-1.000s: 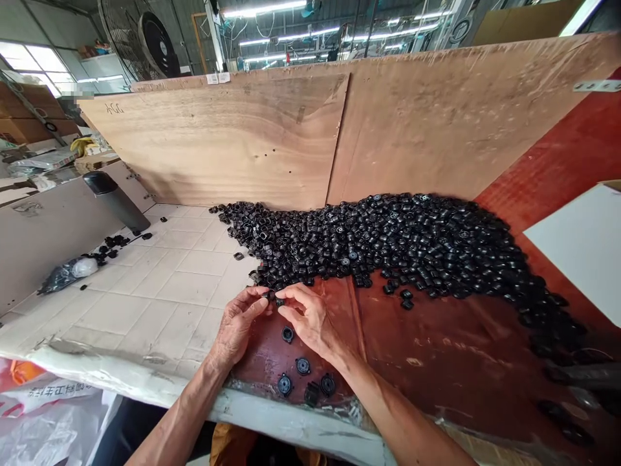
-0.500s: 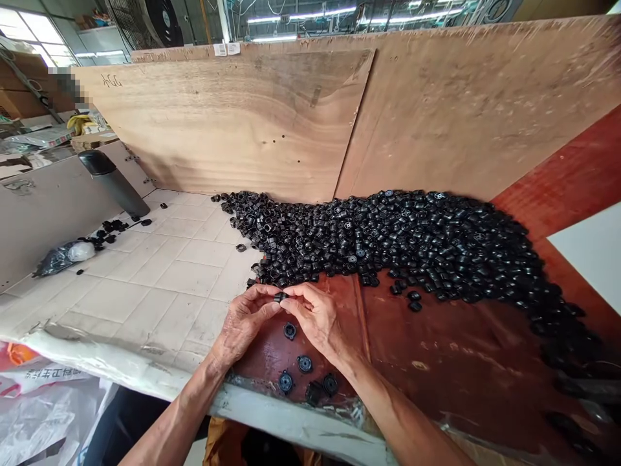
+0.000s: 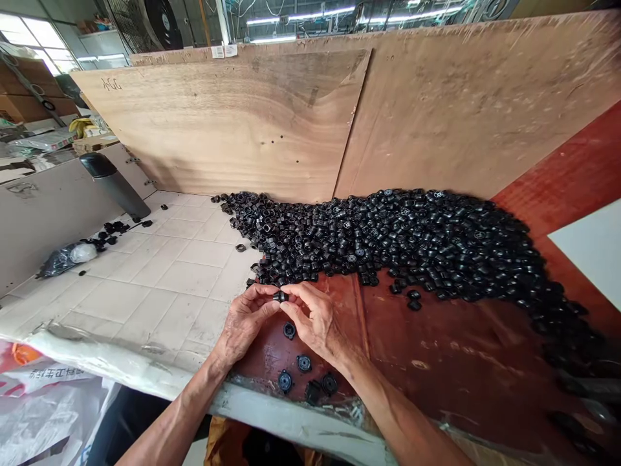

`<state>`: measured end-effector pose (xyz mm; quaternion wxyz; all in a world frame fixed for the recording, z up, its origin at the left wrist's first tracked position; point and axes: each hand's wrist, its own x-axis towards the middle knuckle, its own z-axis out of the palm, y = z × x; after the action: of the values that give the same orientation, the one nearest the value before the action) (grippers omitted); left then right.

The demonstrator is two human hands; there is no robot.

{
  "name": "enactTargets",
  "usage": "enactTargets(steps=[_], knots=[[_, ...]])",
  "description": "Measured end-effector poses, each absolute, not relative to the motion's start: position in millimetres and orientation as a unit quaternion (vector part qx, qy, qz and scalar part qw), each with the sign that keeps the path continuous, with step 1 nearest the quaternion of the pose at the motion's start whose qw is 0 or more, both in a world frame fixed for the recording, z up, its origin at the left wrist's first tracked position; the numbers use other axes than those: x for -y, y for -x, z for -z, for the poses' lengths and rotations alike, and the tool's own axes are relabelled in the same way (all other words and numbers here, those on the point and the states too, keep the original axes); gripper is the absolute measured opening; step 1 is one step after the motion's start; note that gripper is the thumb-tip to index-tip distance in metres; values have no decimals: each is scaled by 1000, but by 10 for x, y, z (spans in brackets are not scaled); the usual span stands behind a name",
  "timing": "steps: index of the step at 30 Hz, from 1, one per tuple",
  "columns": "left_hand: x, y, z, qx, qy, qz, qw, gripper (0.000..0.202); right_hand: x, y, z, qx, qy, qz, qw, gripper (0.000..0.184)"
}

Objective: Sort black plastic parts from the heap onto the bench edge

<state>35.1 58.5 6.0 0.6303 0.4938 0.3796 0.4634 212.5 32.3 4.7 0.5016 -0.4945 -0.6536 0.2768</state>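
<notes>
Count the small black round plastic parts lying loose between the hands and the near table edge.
5 black parts: one just below the right hand, one lower, three by the table edge; the hand may hide more.

Left hand (image 3: 244, 318) and right hand (image 3: 314, 317) meet fingertip to fingertip, pinched together, forearms converging.

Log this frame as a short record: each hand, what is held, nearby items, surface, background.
left hand: fingertips pinch a small black part
right hand: fingertips pinch the same part from the other side
near hands: a few loose black pieces by the table edge
behind: pile of black parts against plywood boards
surface: tile-pattern sheet left, red-brown board right
far left: dark cylinder
</notes>
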Motion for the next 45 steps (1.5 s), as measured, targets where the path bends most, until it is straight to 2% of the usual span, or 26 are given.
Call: enactTargets(steps=[3, 8, 12, 16, 17, 21, 23, 26, 31, 35, 38, 41, 45], knots=[[-582, -352, -40, -377, -513, -469, 613, 27, -327, -2141, -39, 668, 496, -262, 489, 17], [-577, -360, 0, -364, -554, -473, 580, 25, -316, -2134, -46, 665, 549, -246, 442, 41], [-578, -362, -5, -367, -527, -468, 607, 26, -283, -2127, -114, 645, 536, -262, 478, 21], [-582, -359, -18, -361, -514, -481, 611, 27, -298, -2146, -82, 689, 484, -237, 485, 18], [-582, -359, -23, -362, -518, -480, 609, 27, -309, -2149, -56, 691, 490, -224, 482, 19], [-581, -371, -57, -369, -523, -478, 602, 28, -334, -2138, 22, 681, 527, -175, 478, 49], [-577, -378, -81, -374, -517, -484, 599, 28, -322, -2125, 14, 676, 521, -189, 486, 41], [-571, -380, -107, -375, -507, -485, 606, 27, -290, -2114, -31, 672, 508, -223, 491, 15], [-569, -375, -107, -372, -509, -487, 604, 27, -284, -2125, -49, 685, 491, -224, 489, 15], [-570, -381, -108, -371, -510, -485, 606, 28, -305, -2129, -37, 668, 522, -201, 491, 31], [-572, -384, -117, -374, -513, -486, 601, 28, -297, -2127, -69, 672, 509, -219, 492, 20], [-575, -377, -115, -376, -513, -483, 602, 28, -278, -2129, -110, 677, 510, -219, 484, 29], [-574, -361, -102, -377, -505, -487, 604, 28, -262, -2140, -145, 675, 498, -225, 495, 12]])
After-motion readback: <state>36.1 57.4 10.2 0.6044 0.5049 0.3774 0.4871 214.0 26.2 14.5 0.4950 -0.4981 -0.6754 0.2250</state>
